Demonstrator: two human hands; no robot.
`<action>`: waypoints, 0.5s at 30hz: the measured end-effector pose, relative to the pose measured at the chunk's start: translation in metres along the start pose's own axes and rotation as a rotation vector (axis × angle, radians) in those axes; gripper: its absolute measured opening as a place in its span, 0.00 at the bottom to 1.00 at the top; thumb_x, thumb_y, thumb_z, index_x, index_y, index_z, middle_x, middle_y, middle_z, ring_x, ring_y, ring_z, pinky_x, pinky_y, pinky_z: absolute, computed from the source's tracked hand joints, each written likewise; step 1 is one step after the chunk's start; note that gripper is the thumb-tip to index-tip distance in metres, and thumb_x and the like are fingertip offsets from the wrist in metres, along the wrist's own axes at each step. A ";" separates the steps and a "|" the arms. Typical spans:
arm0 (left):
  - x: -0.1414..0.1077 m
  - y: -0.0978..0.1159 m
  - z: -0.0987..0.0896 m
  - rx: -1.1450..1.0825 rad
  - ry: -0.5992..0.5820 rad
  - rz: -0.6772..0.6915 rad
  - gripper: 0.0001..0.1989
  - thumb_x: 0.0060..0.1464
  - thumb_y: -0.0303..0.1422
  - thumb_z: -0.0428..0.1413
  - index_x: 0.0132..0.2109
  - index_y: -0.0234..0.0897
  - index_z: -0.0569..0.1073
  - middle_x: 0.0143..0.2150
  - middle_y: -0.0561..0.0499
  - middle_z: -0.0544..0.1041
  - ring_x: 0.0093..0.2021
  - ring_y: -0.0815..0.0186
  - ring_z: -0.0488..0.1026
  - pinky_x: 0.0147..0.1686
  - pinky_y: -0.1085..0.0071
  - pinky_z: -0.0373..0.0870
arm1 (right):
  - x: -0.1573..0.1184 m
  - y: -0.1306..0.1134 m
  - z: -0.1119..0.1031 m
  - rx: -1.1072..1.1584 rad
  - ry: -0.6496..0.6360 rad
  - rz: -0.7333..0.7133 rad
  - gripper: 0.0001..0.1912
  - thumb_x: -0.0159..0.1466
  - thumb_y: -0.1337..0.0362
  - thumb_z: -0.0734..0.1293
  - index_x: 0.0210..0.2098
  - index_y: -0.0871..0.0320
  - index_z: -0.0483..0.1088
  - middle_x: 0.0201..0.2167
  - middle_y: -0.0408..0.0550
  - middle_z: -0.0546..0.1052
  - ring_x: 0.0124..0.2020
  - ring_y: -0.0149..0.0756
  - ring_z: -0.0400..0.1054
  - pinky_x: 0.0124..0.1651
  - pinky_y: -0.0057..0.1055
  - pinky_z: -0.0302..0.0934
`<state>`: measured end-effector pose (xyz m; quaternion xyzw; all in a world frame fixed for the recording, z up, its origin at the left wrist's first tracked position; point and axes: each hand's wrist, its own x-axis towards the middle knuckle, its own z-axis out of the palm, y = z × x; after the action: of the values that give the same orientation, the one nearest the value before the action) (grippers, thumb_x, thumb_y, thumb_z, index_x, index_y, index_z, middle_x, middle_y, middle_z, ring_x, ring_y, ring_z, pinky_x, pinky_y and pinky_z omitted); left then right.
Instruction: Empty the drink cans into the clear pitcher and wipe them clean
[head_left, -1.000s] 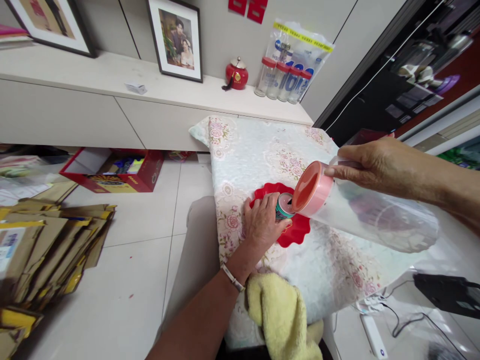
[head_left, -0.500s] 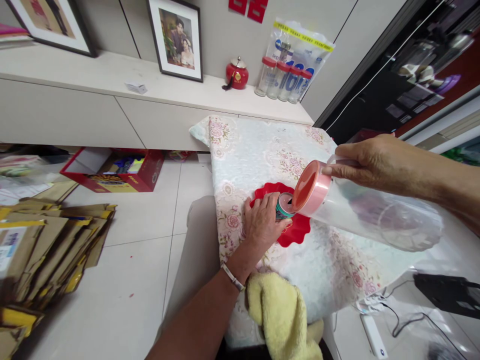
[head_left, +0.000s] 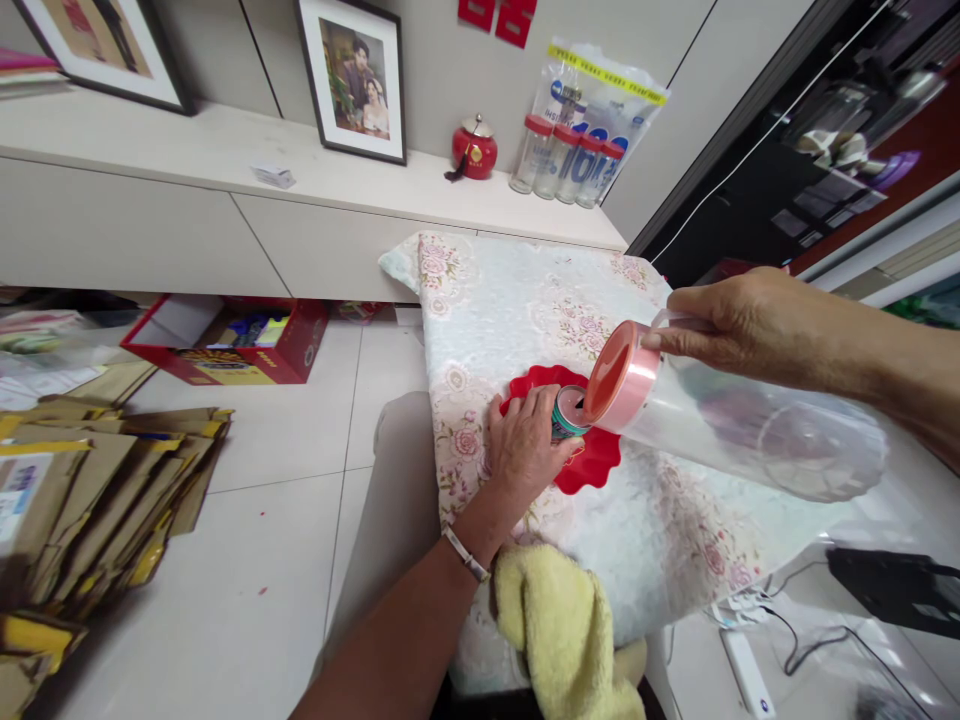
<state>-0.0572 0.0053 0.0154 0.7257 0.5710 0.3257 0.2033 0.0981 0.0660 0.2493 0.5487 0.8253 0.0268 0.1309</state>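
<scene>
My left hand (head_left: pixel 525 440) is wrapped round a small green can (head_left: pixel 571 408) with an open top. Under the can lies a red scalloped plate (head_left: pixel 596 465) on the flowered tablecloth. A clear plastic pitcher (head_left: pixel 720 430) with a pink-orange lid (head_left: pixel 616 375) is tipped almost level, its lid end at the can's opening. My right hand (head_left: pixel 739 320) grips the pitcher by its handle, thumb against the lid. Whether liquid is flowing cannot be made out. A yellow towel (head_left: pixel 559 625) hangs at the near edge of the table, by my left wrist.
Beyond the tablecloth (head_left: pixel 517 290) runs a white cabinet ledge with framed photos (head_left: pixel 364 85), a red jar (head_left: pixel 474 150) and several glass jars (head_left: pixel 566 160). Flattened cardboard (head_left: pixel 97 490) and a red box (head_left: pixel 232 340) are on the floor at left; cables and a power strip (head_left: pixel 746 670) at lower right.
The pitcher and my right hand have shifted very slightly left. My left hand, the can and the plate stay where they were.
</scene>
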 end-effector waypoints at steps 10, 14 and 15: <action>0.001 0.001 -0.002 0.005 -0.009 0.004 0.34 0.52 0.43 0.69 0.61 0.46 0.64 0.60 0.51 0.78 0.57 0.54 0.75 0.64 0.48 0.58 | 0.004 -0.001 0.001 0.025 0.016 -0.027 0.36 0.61 0.26 0.47 0.20 0.50 0.54 0.16 0.42 0.61 0.18 0.33 0.52 0.26 0.38 0.52; 0.001 0.001 -0.002 0.003 -0.012 0.010 0.33 0.53 0.43 0.68 0.61 0.46 0.64 0.61 0.50 0.78 0.57 0.54 0.75 0.64 0.48 0.58 | 0.005 -0.001 -0.001 0.043 0.014 -0.051 0.33 0.63 0.31 0.51 0.20 0.51 0.54 0.16 0.43 0.62 0.19 0.34 0.52 0.26 0.38 0.52; 0.001 0.001 -0.002 0.001 -0.008 0.012 0.33 0.53 0.43 0.68 0.62 0.46 0.64 0.61 0.50 0.78 0.57 0.54 0.75 0.64 0.48 0.58 | 0.005 -0.002 -0.002 0.045 0.007 -0.053 0.32 0.63 0.32 0.51 0.20 0.51 0.54 0.16 0.43 0.62 0.19 0.34 0.52 0.26 0.38 0.52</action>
<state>-0.0581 0.0057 0.0177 0.7305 0.5660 0.3235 0.2032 0.0944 0.0702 0.2495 0.5295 0.8403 0.0069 0.1162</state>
